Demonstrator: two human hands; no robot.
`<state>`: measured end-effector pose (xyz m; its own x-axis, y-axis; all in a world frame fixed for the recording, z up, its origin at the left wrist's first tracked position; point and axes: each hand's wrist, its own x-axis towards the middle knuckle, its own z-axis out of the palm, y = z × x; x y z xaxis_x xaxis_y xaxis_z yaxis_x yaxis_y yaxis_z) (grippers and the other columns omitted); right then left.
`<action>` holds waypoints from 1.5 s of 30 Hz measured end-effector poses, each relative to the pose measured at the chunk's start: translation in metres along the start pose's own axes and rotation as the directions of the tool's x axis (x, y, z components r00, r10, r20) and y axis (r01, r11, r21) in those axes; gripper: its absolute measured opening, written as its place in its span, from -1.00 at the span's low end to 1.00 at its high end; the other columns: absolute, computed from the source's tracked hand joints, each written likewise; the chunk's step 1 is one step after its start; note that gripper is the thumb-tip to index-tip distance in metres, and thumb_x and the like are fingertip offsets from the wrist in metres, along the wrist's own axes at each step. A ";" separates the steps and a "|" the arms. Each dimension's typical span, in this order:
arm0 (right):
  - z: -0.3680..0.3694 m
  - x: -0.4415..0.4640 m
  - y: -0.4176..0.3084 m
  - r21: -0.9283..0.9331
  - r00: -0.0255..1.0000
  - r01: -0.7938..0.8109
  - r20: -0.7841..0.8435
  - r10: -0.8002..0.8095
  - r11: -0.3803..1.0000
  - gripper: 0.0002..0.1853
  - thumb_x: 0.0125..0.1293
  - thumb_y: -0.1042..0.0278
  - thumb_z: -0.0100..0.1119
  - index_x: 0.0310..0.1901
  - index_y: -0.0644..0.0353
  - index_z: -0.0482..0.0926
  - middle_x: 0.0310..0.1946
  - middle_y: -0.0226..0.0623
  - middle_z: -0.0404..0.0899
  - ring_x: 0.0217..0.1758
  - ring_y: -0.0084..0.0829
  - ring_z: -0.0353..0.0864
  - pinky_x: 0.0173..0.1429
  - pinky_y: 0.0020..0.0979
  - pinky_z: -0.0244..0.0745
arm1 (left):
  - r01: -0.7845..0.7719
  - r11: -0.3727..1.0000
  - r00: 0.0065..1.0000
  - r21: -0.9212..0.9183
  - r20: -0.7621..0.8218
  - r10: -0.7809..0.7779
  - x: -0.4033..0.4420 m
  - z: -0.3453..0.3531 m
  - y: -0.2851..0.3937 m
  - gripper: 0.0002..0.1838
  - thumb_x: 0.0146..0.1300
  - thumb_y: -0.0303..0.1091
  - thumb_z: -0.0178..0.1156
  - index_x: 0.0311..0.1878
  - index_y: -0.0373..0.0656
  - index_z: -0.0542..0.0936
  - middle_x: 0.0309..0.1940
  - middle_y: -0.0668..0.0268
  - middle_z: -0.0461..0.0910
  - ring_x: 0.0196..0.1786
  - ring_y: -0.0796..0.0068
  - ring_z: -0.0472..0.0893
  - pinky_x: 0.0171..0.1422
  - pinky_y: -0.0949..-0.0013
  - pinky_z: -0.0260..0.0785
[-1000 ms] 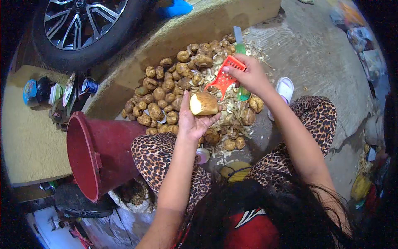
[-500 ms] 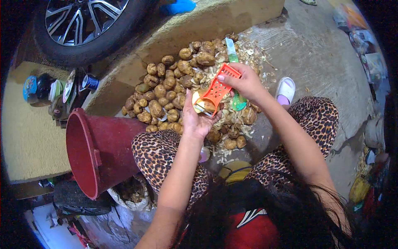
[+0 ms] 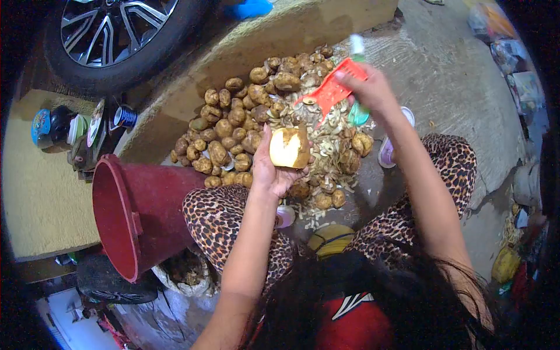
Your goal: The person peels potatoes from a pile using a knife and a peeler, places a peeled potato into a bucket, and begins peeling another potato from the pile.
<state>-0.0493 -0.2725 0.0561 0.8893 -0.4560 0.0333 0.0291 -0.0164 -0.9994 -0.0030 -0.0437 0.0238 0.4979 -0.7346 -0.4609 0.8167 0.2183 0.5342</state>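
Above many brown potatoes point(image 3: 224, 127), two hands, one peeler point(image 3: 337, 86)

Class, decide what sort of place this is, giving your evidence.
Probably a garage or vehicle yard: a car wheel stands beside rough concrete ground, with potatoes heaped there.

Between left hand point(image 3: 275, 179) and right hand point(image 3: 374, 92) a gap opens over the peelings point(image 3: 333, 129), narrowed by the orange peeler point(image 3: 337, 88). Concrete floor point(image 3: 452, 87) leaves room rightward. Potatoes point(image 3: 223, 128), a low wall point(image 3: 280, 36) and the red bucket point(image 3: 160, 201) obstruct the left; bent knees point(image 3: 211, 210) flank the near side.
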 end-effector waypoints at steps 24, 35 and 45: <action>-0.012 -0.001 -0.001 0.088 0.986 -0.158 -0.037 0.162 0.983 -0.86 0.22 0.31 0.14 -0.32 0.19 0.50 -0.57 -0.52 0.47 -0.63 -0.75 0.30 -0.56 -0.68 0.21 | -0.140 0.988 0.932 0.071 0.345 0.107 0.000 -0.011 -0.003 -0.17 -0.14 0.11 0.36 0.13 -0.18 0.31 -0.02 0.19 0.46 0.04 0.31 0.50 0.13 0.18 0.40; 0.007 -0.018 -0.010 -0.045 0.973 -0.106 0.200 0.113 0.993 -0.78 0.13 0.22 0.24 -0.34 0.19 0.51 -0.58 -0.53 0.49 -0.66 -0.74 0.35 -0.59 -0.67 0.23 | -0.298 0.781 0.945 0.549 0.288 0.158 -0.007 -0.008 -0.006 -0.11 -0.36 -0.58 0.44 0.18 -0.20 0.28 -0.05 0.36 0.45 0.01 0.55 0.44 0.14 0.41 0.30; 0.016 -0.023 0.008 0.081 0.962 -0.217 0.187 0.199 0.973 -0.81 0.13 0.26 0.24 -0.35 0.21 0.58 -0.57 -0.47 0.54 -0.62 -0.69 0.43 -0.55 -0.61 0.32 | -0.375 0.514 0.920 0.771 0.244 0.307 -0.007 0.000 -0.011 -0.21 -0.32 -0.41 0.44 0.10 -0.15 0.29 -0.04 0.32 0.39 0.04 0.48 0.39 0.17 0.37 0.24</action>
<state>-0.0623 -0.2475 0.0474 0.9465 -0.2759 -0.1675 -0.1282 0.1548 -0.9796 -0.0160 -0.0410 0.0210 0.6375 -0.7655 -0.0877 0.0075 -0.1077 0.9942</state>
